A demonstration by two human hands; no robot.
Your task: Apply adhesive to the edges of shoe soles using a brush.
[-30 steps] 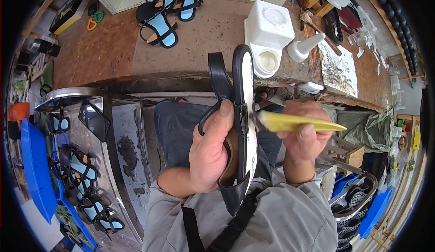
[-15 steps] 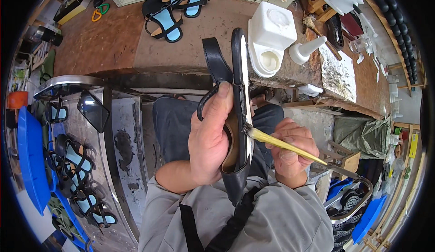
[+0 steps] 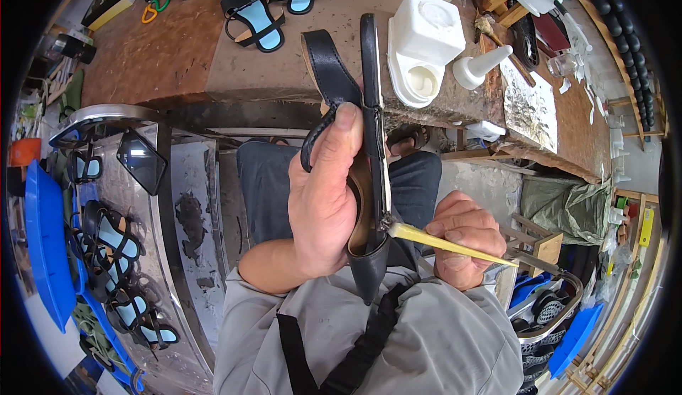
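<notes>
My left hand (image 3: pixel 323 196) is closed around a black strappy sandal (image 3: pixel 369 267), its thumb lying along the inner side. The sandal stands on edge, toe and heel in line with my body, with its pale underside facing right. Between the fingers of my right hand (image 3: pixel 463 239) is a thin brush (image 3: pixel 451 244) with a yellowish handle. Its dark bristle tip touches the sandal's sole edge, close to the front strap. On the bench beyond stand a white plastic dispenser (image 3: pixel 425 47) with a round well and a white cone-shaped nozzle (image 3: pixel 482 67).
Black sandals with light-blue insoles (image 3: pixel 259 22) lie on the brown workbench (image 3: pixel 156 61). More sandals (image 3: pixel 114 239) rest on the metal-edged rack at left, near a dark phone (image 3: pixel 142 162) and a blue tray (image 3: pixel 50 246). A wire-rimmed basket (image 3: pixel 568 310) of footwear stands at right.
The brush tip has slid along the sole edge toward my body. The sandal has shifted slightly left and turned so that less of its pale underside shows.
</notes>
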